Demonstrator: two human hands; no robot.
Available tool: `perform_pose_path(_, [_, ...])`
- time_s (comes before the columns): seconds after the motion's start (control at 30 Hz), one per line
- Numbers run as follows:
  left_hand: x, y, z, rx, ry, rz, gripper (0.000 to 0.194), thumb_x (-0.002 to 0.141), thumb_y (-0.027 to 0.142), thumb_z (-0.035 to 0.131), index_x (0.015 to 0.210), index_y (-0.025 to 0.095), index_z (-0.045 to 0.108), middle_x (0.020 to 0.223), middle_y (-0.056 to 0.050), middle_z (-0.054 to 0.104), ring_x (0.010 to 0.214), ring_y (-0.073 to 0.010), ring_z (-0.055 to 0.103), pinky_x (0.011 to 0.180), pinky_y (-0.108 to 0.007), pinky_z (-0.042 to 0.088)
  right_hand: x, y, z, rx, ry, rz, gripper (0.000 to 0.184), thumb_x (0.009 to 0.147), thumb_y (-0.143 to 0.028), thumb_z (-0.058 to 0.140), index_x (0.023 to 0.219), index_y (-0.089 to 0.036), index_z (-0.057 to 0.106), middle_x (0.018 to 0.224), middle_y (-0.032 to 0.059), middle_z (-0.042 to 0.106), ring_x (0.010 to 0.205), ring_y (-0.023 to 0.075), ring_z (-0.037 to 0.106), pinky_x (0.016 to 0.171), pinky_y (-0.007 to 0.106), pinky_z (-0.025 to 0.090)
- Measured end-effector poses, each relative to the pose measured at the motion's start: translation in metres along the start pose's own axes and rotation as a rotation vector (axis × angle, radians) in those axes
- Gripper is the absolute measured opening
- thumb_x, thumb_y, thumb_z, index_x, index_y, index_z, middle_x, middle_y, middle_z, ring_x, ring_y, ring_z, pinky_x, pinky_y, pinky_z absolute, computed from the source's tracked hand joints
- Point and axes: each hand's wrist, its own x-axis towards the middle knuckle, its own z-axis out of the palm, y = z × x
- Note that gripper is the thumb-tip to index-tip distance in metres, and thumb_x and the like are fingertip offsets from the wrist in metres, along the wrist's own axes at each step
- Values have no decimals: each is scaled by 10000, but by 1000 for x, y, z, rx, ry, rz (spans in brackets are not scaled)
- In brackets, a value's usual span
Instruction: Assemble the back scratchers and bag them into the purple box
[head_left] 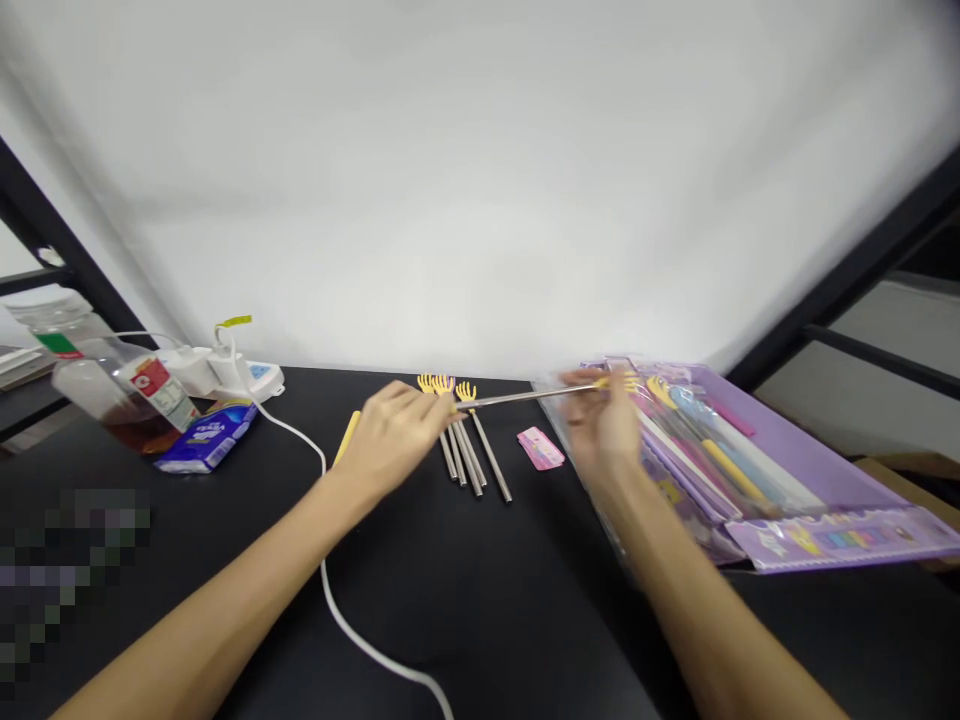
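Note:
My left hand (405,425) is closed around one end of a back scratcher (525,396) with a thin metal rod, held nearly level above the table. My right hand (606,420) is at the rod's other end, by its yellow claw head; motion smears the fingers, so their grip is unclear. Behind and below the rod, several back scratchers (472,455) with yellow claws and metal rods lie side by side. A yellow strip (346,437) shows left of my left hand; whether it belongs to the held scratcher is hidden. A small pink card (540,448) lies between my hands.
At right, a purple box (795,450) holds plastic-wrapped, colourful long items. On the left are a jar (112,380) of dark liquid, a blue packet (206,438) and a white power strip (262,378). A white cable (330,590) crosses the black table (495,610). A wall stands behind.

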Motion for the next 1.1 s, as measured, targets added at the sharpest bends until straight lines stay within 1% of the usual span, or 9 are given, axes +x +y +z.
perform_pose_path(0.1, [1,15,2,0,-2,-8,210,1021,231,522,884,131,646,623,-2,651,565,-159,621,618,-311,429,-37,33,21,-133,-386,78,453,868,-632,627,849,-182,673,732,28,690,464,78,454,437,226,351])
perform_pose_path(0.2, [-2,19,3,-12,-36,-67,196,1025,239,517,918,137,645,672,-11,689,603,-159,654,599,-304,412,-54,47,25,-270,-504,23,416,843,-592,686,850,-176,702,575,-26,547,479,83,408,447,230,307])
perform_pose_path(0.3, [-2,19,2,-34,-47,-90,211,1035,269,501,929,154,643,703,-8,702,621,-154,662,588,-299,397,-50,45,22,-307,-450,2,419,839,-580,700,802,-163,705,500,-51,441,474,79,371,446,228,290])
perform_pose_path(0.43, [0,16,1,-73,-80,-116,240,1031,297,505,884,171,648,671,10,683,588,-157,650,565,-308,379,-29,27,21,-152,-320,10,429,748,-566,794,735,-160,659,658,-4,600,511,75,458,453,219,386])
perform_pose_path(0.6, [-3,-17,-6,9,-259,-337,181,954,229,600,793,207,679,747,-12,735,676,-210,687,596,-325,399,21,-28,-9,125,215,-174,318,988,-339,585,713,-182,553,677,-44,558,442,36,404,403,154,378])
perform_pose_path(0.67, [-4,-29,-8,71,-318,-434,205,923,177,594,738,200,679,734,-40,734,711,-242,695,629,-345,426,37,-46,-26,161,350,-223,454,1069,-312,385,656,-177,517,609,-56,443,399,30,332,359,134,320])
perform_pose_path(0.77, [-4,-30,-7,89,-267,-411,180,924,139,560,839,182,713,846,-82,761,864,-272,714,759,-392,486,44,-49,-37,162,354,-210,500,1078,-302,327,623,-182,495,603,-51,410,390,36,322,346,135,324])
perform_pose_path(0.93, [-2,-6,0,-23,-58,-120,223,968,83,507,1038,157,706,990,-85,777,1015,-230,708,946,-415,497,27,-17,-19,129,223,-95,446,1062,-366,399,667,-183,497,574,-66,403,400,39,348,385,138,359])
perform_pose_path(1.1, [-4,-11,1,-62,-28,-166,232,966,96,513,1027,185,718,1013,-72,787,938,-219,737,906,-410,525,30,-28,-16,165,211,-33,416,1064,-368,408,717,-167,521,599,-58,493,399,17,368,398,121,356])
